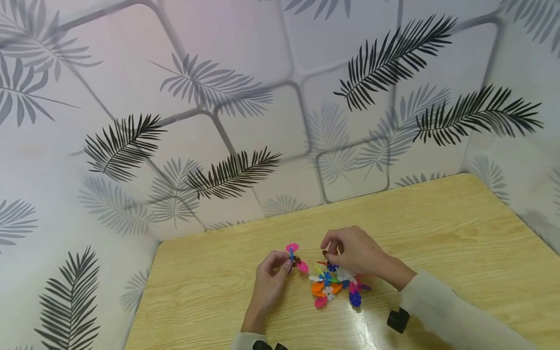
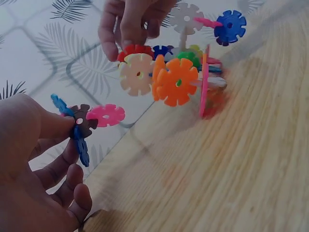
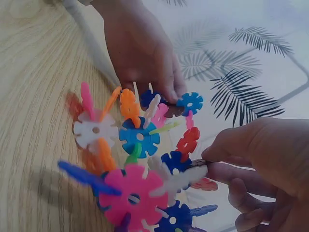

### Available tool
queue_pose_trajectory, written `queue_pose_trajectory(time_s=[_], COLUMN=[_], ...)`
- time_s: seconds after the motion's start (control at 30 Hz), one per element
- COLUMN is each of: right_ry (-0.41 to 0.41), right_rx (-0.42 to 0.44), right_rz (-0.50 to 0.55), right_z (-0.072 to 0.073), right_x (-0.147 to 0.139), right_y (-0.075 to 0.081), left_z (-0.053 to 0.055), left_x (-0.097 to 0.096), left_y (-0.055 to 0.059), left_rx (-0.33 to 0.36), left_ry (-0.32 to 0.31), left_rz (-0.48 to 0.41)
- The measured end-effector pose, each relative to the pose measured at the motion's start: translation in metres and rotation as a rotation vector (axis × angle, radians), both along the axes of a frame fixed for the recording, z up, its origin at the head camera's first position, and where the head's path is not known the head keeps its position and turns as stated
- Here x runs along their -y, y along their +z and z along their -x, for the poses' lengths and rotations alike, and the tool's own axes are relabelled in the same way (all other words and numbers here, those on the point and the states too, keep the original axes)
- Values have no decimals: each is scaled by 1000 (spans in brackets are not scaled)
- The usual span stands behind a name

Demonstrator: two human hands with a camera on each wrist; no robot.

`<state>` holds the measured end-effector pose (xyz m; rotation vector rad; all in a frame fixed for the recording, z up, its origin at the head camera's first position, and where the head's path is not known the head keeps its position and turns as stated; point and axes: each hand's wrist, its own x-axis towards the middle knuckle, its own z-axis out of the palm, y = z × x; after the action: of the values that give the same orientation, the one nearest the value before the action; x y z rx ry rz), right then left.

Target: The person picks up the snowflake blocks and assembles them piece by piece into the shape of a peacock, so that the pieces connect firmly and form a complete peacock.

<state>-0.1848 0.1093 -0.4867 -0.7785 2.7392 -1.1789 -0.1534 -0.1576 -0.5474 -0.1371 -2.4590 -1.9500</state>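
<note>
My left hand (image 1: 270,277) pinches a small joined cluster of notched plastic snowflake discs. In the left wrist view, this cluster has a brown disc (image 2: 84,121) at its middle, a pink disc (image 2: 107,115) to one side and blue discs (image 2: 82,151) at its edges. To the right, a larger cluster of interlocked discs (image 1: 328,279) stands on the table in orange, white, blue, pink, green and other colours. My right hand (image 1: 356,250) is over its far side, thumb and finger pinching a brown disc (image 3: 198,163) beside a blue disc (image 3: 175,163) of that cluster.
Both clusters are over a light wood-grain table (image 1: 210,291). Behind it rises a wall (image 1: 271,126) with a dark and grey leaf pattern. Dark camera mounts (image 1: 398,320) sit at the wrists, over pale sleeves (image 1: 455,311).
</note>
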Motion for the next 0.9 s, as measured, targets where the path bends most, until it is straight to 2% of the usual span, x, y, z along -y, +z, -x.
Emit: queue_pose_trajectory(time_s=[0.13,0.3,0.4,0.43,0.57,0.63,0.67,0.73,0.8,0.9], right_ry=[-7,14,10,4,-11,-7,-2,13,29,48], right_rx=[-36,-104,-125,-122,-102,-90,-87,-85,-84,-95], right_rz=[46,118,137,141,156,165,171,179,190,200], right_z=[-7,-13,-17,-18,-21,-22,-23,-24,-24,-25], right_x=[-4,-12,-16,-17,-22,-24,-24,-26,-28,-31], right_y=[5,7,6,5,3,3,3,2,1,-2], left_z=[-3,-6,-3,0,5,6,4,5,4,3], left_x=[-1,-6,-8,-9,-13,-16,-18,-21,-24,-27], left_y=[2,3,-3,-10,-13,-9,-4,-1,2,5], left_rx=[-29,-95,-181,-232,-345,-330,-297,-243,-182,-132], left_ry=[-42,-167,-269,-309,-433,-482,-499,-527,-536,-533], left_rz=[120,263,316,340,393,404,400,411,416,424])
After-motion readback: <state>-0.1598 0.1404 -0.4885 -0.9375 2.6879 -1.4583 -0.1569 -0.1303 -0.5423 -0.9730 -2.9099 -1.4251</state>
